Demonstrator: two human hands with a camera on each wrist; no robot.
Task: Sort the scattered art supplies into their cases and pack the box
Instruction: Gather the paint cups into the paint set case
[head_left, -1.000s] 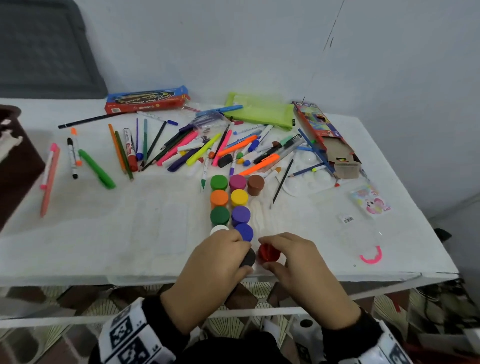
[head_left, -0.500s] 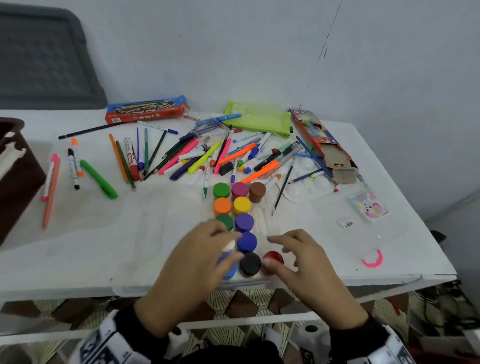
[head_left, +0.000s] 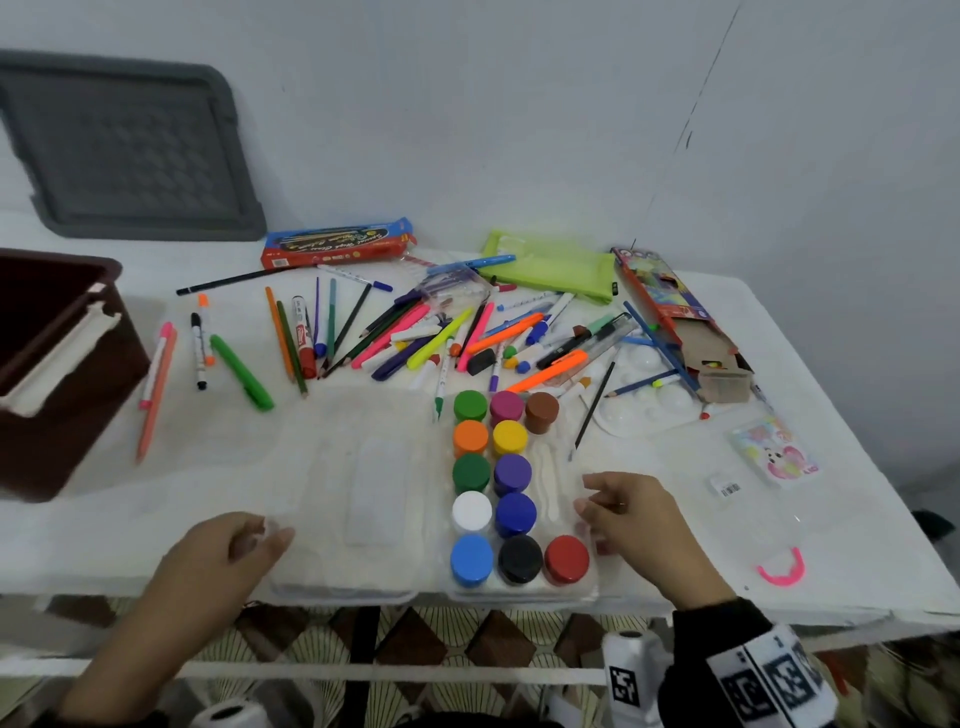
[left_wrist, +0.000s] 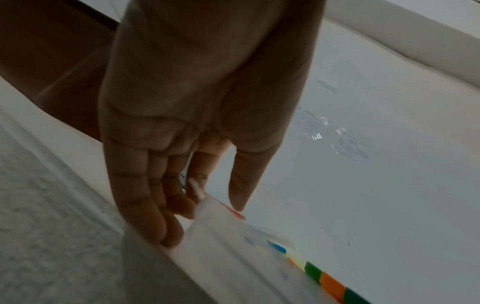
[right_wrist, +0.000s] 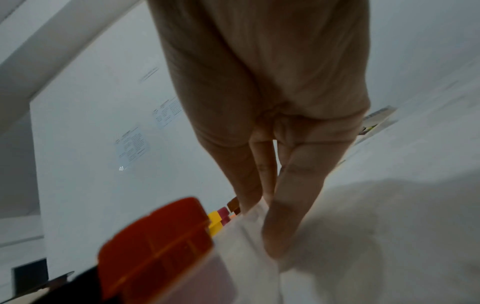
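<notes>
A clear plastic paint case (head_left: 550, 483) lies open near the table's front edge. It holds several coloured pots, with the red pot (head_left: 566, 558) at its front right. Its clear lid (head_left: 374, 493) lies flat to the left. My left hand (head_left: 260, 535) pinches the lid's left edge. In the left wrist view that hand (left_wrist: 213, 205) has the lid (left_wrist: 233, 257) between thumb and fingers. My right hand (head_left: 592, 506) holds the case's right rim. In the right wrist view the right hand (right_wrist: 259, 226) straddles the rim (right_wrist: 246, 267) beside the red pot (right_wrist: 155, 246).
Several markers and pencils (head_left: 441, 332) are scattered behind the case. A brown box (head_left: 62, 374) stands at the left. A red pencil box (head_left: 337, 249), green pouch (head_left: 550, 265), open carton (head_left: 675, 322) and white palette (head_left: 649, 395) lie further back. A pink hook (head_left: 782, 571) lies front right.
The red pot now sits in the case. Both hands left the pots and moved apart, the left to the lid's left edge, the right to the case's right rim.
</notes>
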